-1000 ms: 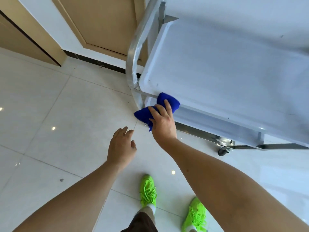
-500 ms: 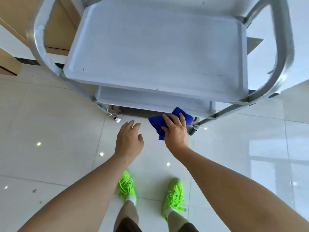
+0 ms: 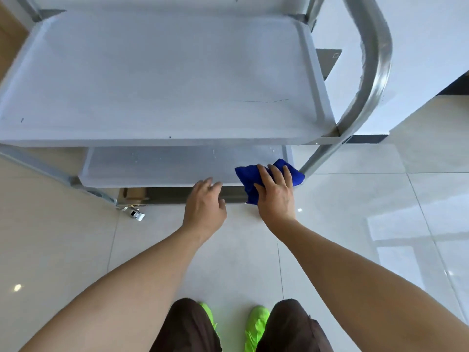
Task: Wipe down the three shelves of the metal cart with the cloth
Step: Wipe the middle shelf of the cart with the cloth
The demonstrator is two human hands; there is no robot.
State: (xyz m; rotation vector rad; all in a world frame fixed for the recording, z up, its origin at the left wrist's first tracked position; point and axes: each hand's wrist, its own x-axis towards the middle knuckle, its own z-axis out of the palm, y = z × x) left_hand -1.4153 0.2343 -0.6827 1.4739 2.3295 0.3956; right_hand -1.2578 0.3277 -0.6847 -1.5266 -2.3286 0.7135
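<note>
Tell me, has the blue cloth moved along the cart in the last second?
Yes. The blue cloth, under the right hand, now lies at the right end of the middle shelf, beside the cart's right post; a second ago it was at the left corner.

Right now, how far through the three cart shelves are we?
In hand: the right hand presses the blue cloth on the right front corner of the middle shelf, where water droplets still show. The left hand hovers open by that shelf's front edge. The top shelf carries a thin dark line and specks, so I cannot call it done. The bottom shelf is almost entirely hidden; likely still left.
</note>
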